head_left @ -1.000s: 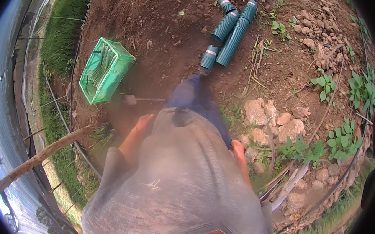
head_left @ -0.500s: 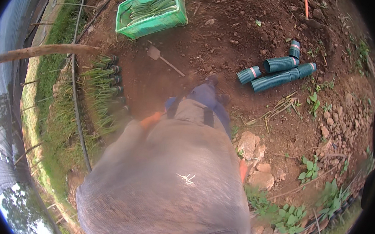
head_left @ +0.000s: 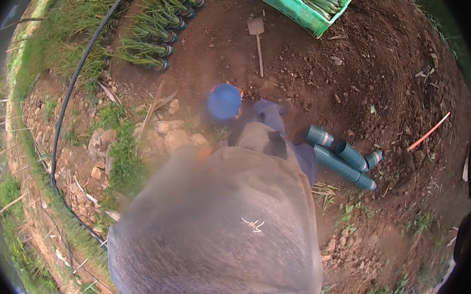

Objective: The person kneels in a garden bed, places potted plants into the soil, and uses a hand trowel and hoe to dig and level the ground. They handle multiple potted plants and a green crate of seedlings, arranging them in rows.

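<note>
Of the hands, only a blurred skin-toned patch of the left hand [head_left: 205, 153] shows at the shirt's left edge; I cannot tell whether it is spread or closed. The right hand is hidden. The grey fabric shirt [head_left: 213, 227] bears a small white script-like mark [head_left: 253, 225]. Just beyond the left hand is a round blue object [head_left: 224, 102], its kind unclear. At right lie green ribbed plastic pipes [head_left: 335, 161], lettering on their pale bands unreadable. Far off, the frame cuts a green plastic crate [head_left: 289, 10] of long green stalks [head_left: 314, 0].
</note>
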### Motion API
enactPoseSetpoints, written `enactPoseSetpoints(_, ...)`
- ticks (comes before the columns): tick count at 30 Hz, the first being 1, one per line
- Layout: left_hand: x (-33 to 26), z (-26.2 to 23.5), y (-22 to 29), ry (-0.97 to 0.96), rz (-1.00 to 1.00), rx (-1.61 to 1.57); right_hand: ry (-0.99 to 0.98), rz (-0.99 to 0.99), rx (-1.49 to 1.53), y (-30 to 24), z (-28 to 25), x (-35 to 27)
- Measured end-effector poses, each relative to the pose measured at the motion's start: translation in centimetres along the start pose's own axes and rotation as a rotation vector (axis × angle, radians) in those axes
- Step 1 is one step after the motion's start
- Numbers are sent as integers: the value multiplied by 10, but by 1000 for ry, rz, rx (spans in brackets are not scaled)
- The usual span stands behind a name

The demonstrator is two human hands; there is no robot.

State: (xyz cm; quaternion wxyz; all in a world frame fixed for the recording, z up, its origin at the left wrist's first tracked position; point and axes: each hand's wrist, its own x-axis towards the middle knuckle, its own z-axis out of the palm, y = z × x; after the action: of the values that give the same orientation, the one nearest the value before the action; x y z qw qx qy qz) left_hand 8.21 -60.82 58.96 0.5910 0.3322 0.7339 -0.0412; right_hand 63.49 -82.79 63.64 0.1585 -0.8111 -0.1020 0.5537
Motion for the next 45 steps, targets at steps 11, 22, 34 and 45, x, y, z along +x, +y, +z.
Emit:
enactPoseSetpoints(11, -73, 121, -89, 130, -16, -181, 13, -139, 23, -86, -144, 65)
enactPoseSetpoints(22, -27, 112, -93, 142, 39, -236, -119, -221, -222, -30, -53, 86)
enactPoseSetpoints(34, -6, 14, -105, 294, -52, -350, -47, -312, 86, -193, 39, 43)
enactPoseSetpoints(45, -72, 6, 240, -696, 292, -1205, -103, -1266, -332, -391, 184, -142)
